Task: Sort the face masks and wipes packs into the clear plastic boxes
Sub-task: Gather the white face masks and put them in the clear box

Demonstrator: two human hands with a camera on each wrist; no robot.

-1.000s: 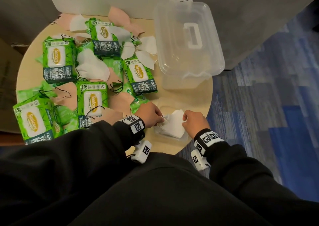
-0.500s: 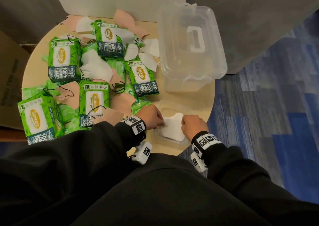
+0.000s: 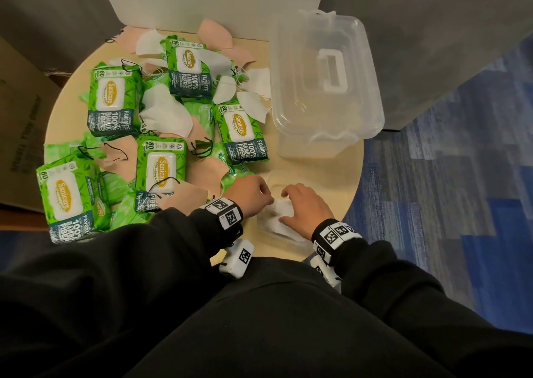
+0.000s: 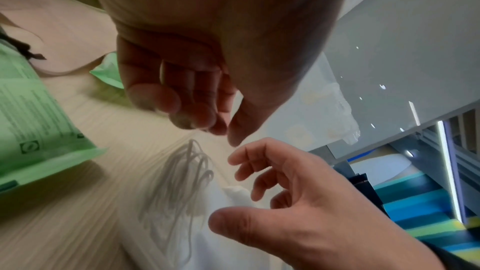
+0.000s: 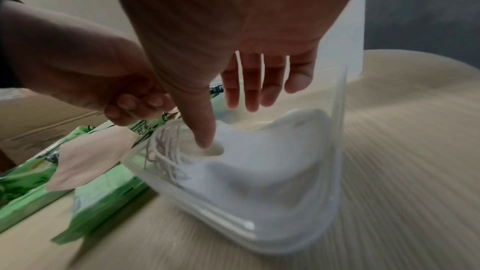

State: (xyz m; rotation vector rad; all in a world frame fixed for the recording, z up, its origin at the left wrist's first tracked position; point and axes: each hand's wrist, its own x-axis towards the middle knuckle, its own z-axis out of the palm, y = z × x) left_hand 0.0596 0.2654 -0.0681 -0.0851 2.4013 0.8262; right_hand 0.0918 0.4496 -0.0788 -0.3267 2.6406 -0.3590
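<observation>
Your right hand [image 3: 307, 206] hovers over the small clear box [image 5: 335, 202] at the table's 5 o'clock edge, fingers spread and nearly straight, holding nothing; in the right wrist view its thumb tip presses down onto the stack of white masks [image 5: 259, 167] lying inside that box, their ear loops bunched at the box's 9 o'clock side. Your left hand [image 3: 249, 194] sits just beside the box at its 9 o'clock, fingers curled loosely toward the palm; the left wrist view shows nothing between them, thumb tip close to the fingertips but gripping no mask.

The large clear box [image 3: 326, 83] stands lidded at the table's 1 o'clock, a white handle on its lid, well apart from your hands. From 7 to 12 o'clock the round table [image 3: 340, 170] carries 5 plainly visible green wipes packs [image 3: 112, 100], face up, with more green packs partly buried, mixed with loose white and pink masks [image 3: 165, 115] lying over and between them. A pink mask [image 3: 184, 197] lies just beside your left wrist.
</observation>
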